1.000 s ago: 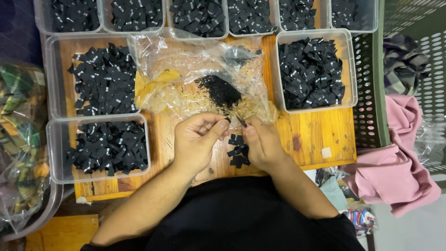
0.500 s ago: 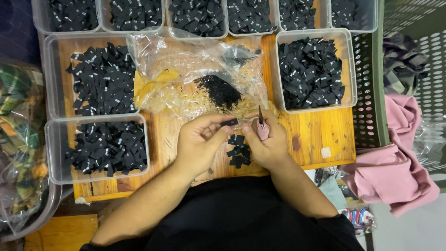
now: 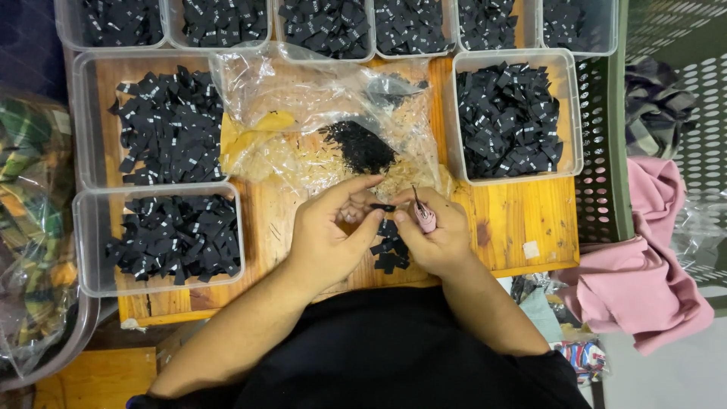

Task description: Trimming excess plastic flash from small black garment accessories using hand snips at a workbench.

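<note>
While both forearms come up from the bottom of the frame over a black shirt (image 3: 394, 356), the person's two hands meet right in the middle of the wooden board (image 3: 522, 227). Left hand (image 3: 329, 238) has thumb and forefinger pinched nearly shut on a tiny black label (image 3: 382, 207), the other fingers curled loosely. Right hand (image 3: 435, 235) is closed around a small pink tool (image 3: 424, 216) with a thin dark tip poking upward, and that tip sits just beside the pinched label. Can't tell if the tip actually touches it, too small to see.

Right under the hands, between the two wrists, there's a little pile of loose black labels (image 3: 390, 254) lying on the board.

Just past the fingers is a crumpled clear plastic bag (image 3: 303, 98) spread open, with pale thread scraps (image 3: 318, 163), a yellowish patch and a dark clump of black bits (image 3: 362, 145) in it.

Left of the hands sits a clear tub (image 3: 87, 242) full of black labels, and behind it another clear tub (image 3: 87, 121), same stuff. On the right, a third tub (image 3: 572, 106) packed with more of them. Along the far edge runs a row of smaller tubs (image 3: 375, 54), all filled with black labels too.

Off to the right side: a green perforated crate (image 3: 606, 151), some pink cloth (image 3: 651, 280) draped near it, and plaid fabric (image 3: 655, 106) further back. Far left has plaid cloth in plastic wrap (image 3: 30, 212).
</note>
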